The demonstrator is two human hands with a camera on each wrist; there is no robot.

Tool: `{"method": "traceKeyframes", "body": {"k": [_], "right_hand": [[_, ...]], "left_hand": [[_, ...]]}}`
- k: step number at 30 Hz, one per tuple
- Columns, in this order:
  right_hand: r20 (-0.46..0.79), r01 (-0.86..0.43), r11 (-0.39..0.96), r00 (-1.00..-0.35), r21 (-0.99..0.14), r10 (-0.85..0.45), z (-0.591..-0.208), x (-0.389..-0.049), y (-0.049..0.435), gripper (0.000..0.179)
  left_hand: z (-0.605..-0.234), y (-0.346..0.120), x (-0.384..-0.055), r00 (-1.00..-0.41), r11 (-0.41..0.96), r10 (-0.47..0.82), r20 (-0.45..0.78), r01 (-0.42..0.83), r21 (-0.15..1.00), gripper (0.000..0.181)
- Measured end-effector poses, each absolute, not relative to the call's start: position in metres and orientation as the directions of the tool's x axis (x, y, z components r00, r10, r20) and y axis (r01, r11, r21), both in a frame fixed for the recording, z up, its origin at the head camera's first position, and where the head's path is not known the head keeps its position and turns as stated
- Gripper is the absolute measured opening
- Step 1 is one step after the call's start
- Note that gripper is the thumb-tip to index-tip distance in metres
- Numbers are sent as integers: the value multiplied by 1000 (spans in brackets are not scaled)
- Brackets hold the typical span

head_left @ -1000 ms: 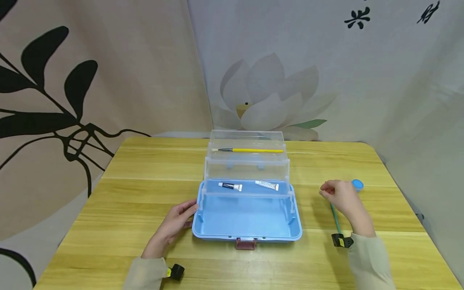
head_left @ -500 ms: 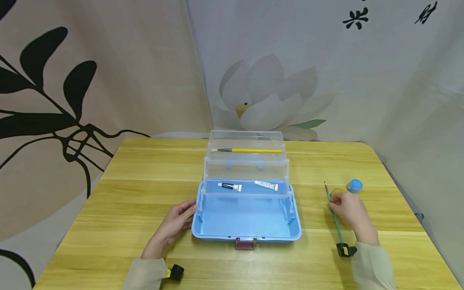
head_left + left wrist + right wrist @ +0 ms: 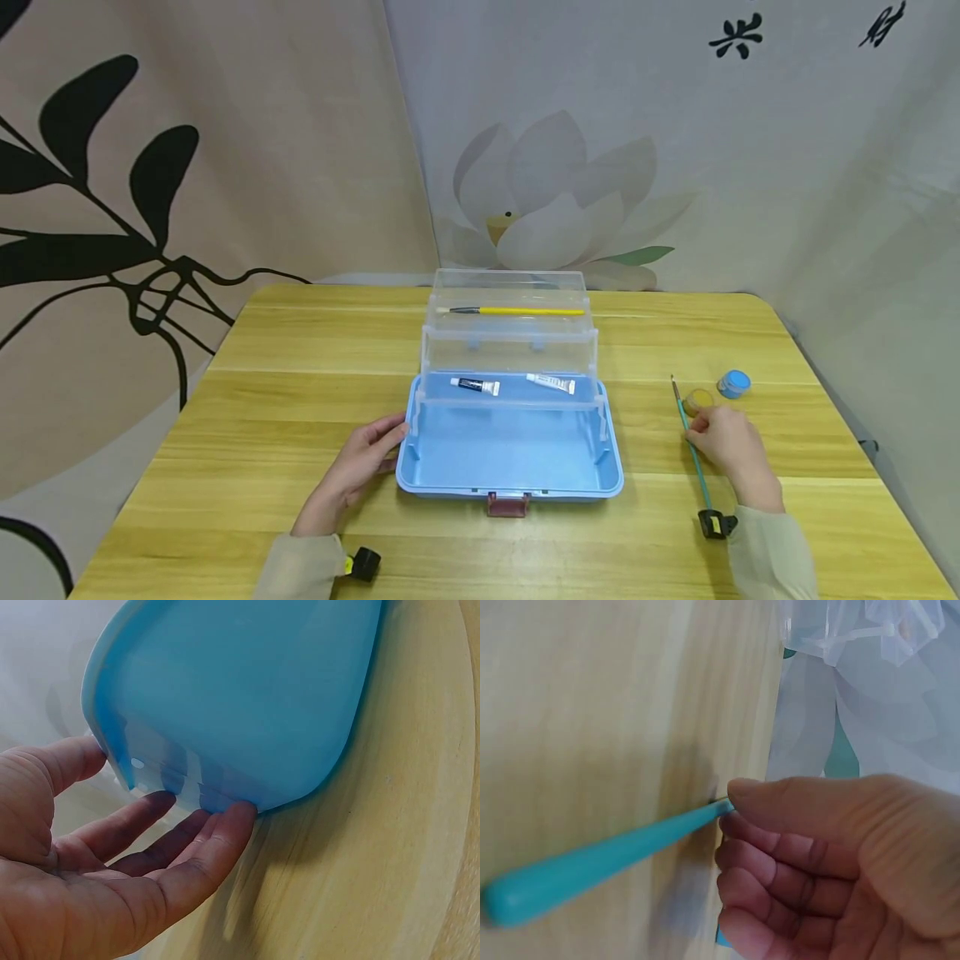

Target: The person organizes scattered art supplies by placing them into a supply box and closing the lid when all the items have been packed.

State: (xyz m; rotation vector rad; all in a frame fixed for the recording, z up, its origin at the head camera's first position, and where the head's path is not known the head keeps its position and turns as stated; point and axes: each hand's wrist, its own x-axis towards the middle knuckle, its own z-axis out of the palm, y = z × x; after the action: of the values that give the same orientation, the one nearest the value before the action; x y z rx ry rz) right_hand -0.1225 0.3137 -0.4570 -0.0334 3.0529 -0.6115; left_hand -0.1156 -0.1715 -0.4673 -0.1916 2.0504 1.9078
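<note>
An art storage box (image 3: pixel 517 454) with a blue base stands with its clear tiers raised. My left hand (image 3: pixel 362 467) holds its left side; in the left wrist view the thumb (image 3: pixel 75 761) is at the rim and the fingertips (image 3: pixel 240 814) lie against the side wall. To the right of the box, my right hand (image 3: pixel 729 446) pinches a teal-handled paintbrush (image 3: pixel 699 475) between thumb and forefinger. The right wrist view shows the brush's handle end (image 3: pixel 592 866) toward the camera, over the table. Its bristle end points away from me in the head view.
A yellow paint jar (image 3: pixel 699 402) stands just beyond my right fingers, with a blue-capped jar (image 3: pixel 733 383) behind it. A dark paint tube (image 3: pixel 476 386) and a white paint tube (image 3: pixel 552 383) lie in one clear tray. A yellow paintbrush (image 3: pixel 525 312) lies in the upper tray.
My right hand has come down and nearer me onto the teal paintbrush and now pinches it. Both paint jars have come into fuller view. The left hand and box stay put.
</note>
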Motion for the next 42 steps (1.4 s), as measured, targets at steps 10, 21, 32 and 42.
{"method": "traceKeyframes", "body": {"k": [10, 21, 32, 42], "right_hand": [[-76, 53, 916, -997, -397, 25, -461, -121, 313, 22], [-64, 119, 917, -993, -381, 102, -456, -119, 308, 19], [89, -29, 907, -996, -420, 10, -418, -126, 286, 10], [124, -51, 910, -992, -412, 1, -392, -140, 274, 10]], "left_hand": [[-469, -171, -115, -935, 89, 117, -334, -326, 941, 49], [-471, -171, -116, -939, 96, 120, -322, -312, 945, 49], [-472, -172, -117, -934, 95, 128, -333, -322, 942, 49], [-472, -172, -117, -932, 97, 128, -339, -329, 939, 49]]}}
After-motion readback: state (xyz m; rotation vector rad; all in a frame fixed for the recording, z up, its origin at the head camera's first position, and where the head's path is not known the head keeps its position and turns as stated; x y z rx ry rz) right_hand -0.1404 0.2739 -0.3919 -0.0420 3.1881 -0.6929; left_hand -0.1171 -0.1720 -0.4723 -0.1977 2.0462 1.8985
